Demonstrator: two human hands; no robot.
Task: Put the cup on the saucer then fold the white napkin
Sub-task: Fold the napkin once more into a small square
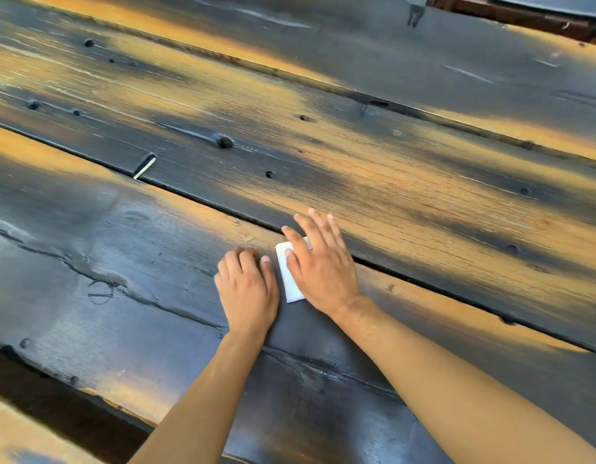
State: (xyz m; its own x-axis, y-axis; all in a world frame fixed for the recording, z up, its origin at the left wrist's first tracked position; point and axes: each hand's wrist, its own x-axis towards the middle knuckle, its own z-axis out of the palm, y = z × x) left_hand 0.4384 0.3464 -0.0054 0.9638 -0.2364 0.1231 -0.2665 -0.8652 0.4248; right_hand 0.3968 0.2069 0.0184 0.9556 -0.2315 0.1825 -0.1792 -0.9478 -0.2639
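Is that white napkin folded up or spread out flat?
Folded: the white napkin shows as a small rectangle under the flat right hand.

A dark wooden plank table [323,155] with worn orange-brown patches, knots and cracks is seen, its long boards parted by narrow gaps. A small folded white napkin [291,283] is laid flat near the table's near edge, just beside one gap, and is partly covered by a hand.

The 1 head view looks forward and down, close over a dark plank table [407,182].
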